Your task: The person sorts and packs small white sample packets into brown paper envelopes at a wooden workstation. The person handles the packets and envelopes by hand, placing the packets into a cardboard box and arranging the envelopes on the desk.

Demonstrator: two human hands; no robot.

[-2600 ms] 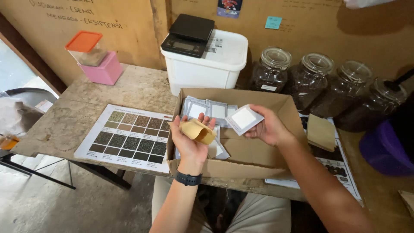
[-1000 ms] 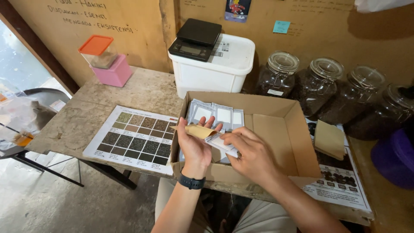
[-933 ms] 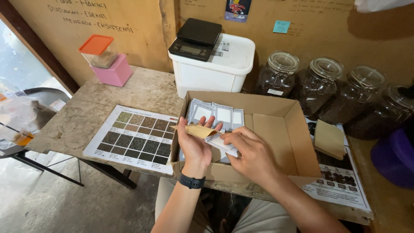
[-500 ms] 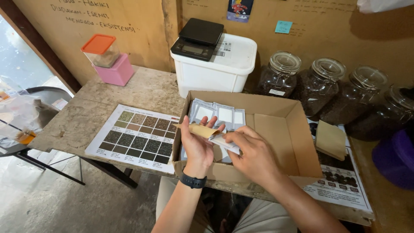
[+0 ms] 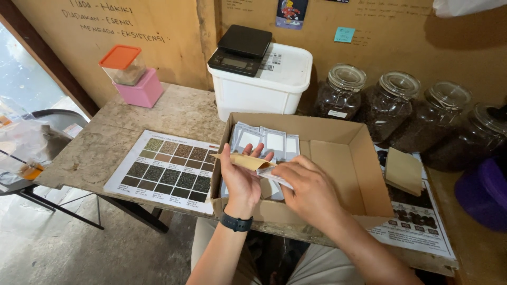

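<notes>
Left hand (image 5: 238, 177) pinches a tan paper pouch (image 5: 247, 161) over the cardboard box (image 5: 364, 174) at the table's front edge; right hand (image 5: 311, 191) closes on its white end. Looks light, floppy, so hold edges.

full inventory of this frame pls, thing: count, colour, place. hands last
paper envelope: 1, tan, held in left hand over the box
flat packets: several, white and grey, standing in the box's left part
cardboard box: 1, brown, open, at the table's front edge
colour chart: 1, white sheet with brown squares, left of the box
tub: 1, white, behind the box
scale: 1, black, on the tub
glass jars: 4, dark contents, right rear
small containers: 2, orange-lidded on pink, left rear
table: 1, worn grey
left hand: holds the envelope, dark wristband
right hand: on a white packet beside the envelope
</notes>
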